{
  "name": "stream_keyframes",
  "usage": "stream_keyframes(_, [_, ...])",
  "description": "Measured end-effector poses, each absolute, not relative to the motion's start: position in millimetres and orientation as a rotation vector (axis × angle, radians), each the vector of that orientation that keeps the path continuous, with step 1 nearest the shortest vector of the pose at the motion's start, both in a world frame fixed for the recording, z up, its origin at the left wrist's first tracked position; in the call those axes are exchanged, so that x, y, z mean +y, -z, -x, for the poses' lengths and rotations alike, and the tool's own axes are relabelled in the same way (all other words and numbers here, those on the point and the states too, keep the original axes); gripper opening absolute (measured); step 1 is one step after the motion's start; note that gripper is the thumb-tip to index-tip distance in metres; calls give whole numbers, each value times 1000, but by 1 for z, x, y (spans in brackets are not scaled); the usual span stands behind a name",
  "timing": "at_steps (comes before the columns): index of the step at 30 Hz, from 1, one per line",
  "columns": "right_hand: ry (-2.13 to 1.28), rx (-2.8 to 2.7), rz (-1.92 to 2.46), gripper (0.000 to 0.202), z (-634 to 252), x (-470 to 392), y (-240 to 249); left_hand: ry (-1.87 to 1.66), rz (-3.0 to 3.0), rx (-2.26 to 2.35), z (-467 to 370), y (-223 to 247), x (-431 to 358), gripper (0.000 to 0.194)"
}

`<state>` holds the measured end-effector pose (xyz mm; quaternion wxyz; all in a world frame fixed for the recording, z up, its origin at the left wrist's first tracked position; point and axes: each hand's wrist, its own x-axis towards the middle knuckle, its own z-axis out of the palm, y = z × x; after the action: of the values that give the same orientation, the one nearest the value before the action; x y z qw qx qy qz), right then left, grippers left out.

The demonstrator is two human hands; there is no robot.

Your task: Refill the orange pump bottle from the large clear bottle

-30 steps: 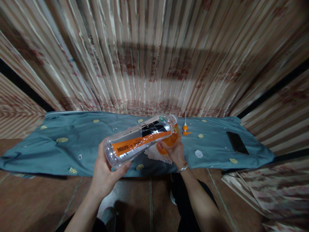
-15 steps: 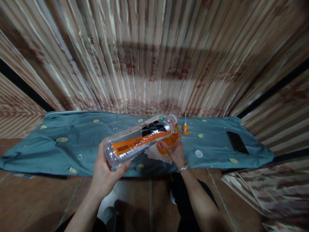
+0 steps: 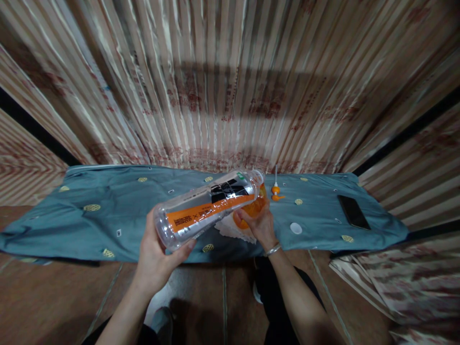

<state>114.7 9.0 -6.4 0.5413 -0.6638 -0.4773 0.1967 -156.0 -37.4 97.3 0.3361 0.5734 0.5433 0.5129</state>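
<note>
My left hand (image 3: 158,254) is closed around the base of a large clear plastic bottle (image 3: 208,208) with an orange, silver and black label. The bottle lies tilted, its uncapped neck up and to the right, over an orange see-through bottle (image 3: 251,213). Around that orange bottle my right hand (image 3: 260,223) is closed, thumb in front. The large bottle hides the orange bottle's mouth, and I cannot tell whether liquid passes between them. Beneath them lies a white crumpled tissue (image 3: 233,230).
An orange pump head (image 3: 276,191) with a clear tube lies on the blue-green cloth (image 3: 118,201), right of the bottles. A white round cap (image 3: 296,228) and a black phone (image 3: 353,212) are further right. Behind the covered table hangs a striped curtain (image 3: 223,86).
</note>
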Motion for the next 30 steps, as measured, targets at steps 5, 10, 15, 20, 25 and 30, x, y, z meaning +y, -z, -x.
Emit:
stream_keyframes(5, [-465,-1137,1564,69,-114,8,5,-1349,-1478,1434,154,-100,-38,90])
stream_keyframes(10, [-451,-1149,1561,69,-113,8,5,-1325,-1471,1437,154,-99,-37,91])
stream_keyframes(15, [-427,-1153,1564,67,-114,9,6,-1323,-1435,1452,153,-101,-37,94])
stream_keyframes(20, [-436,-1150,1576,69,-113,8,4,-1324,-1430,1428,153,-100,-38,93])
stream_keyframes(25, [-439,-1150,1564,67,-113,7,3,-1344,-1456,1425,155,-96,-38,92])
stream_keyframes(30, [-455,-1152,1555,69,-114,8,4,-1286,-1540,1361,163,-90,-37,91])
